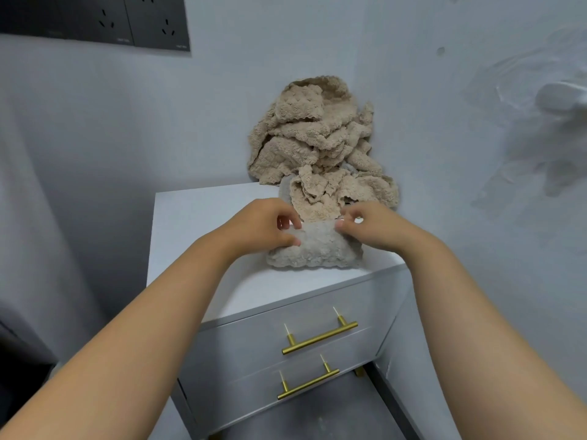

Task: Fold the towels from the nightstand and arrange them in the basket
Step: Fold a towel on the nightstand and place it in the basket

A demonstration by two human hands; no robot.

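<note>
Grey towel (314, 250) is lying on the nightstand (197, 223); your left hand (260, 225) and right hand (373, 227) are pinching its far edge, each grip narrow, beige towels (317, 138) heaped behind.

A white nightstand (190, 223) carries a grey towel (317, 252) near its front edge, with a beige towel heap (311, 138) behind it against the wall.

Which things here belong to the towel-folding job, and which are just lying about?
Job: grey towel, pinched by left hand and right hand; beige towel pile; nightstand.
Lying about: wall sockets; drawer handles.
</note>
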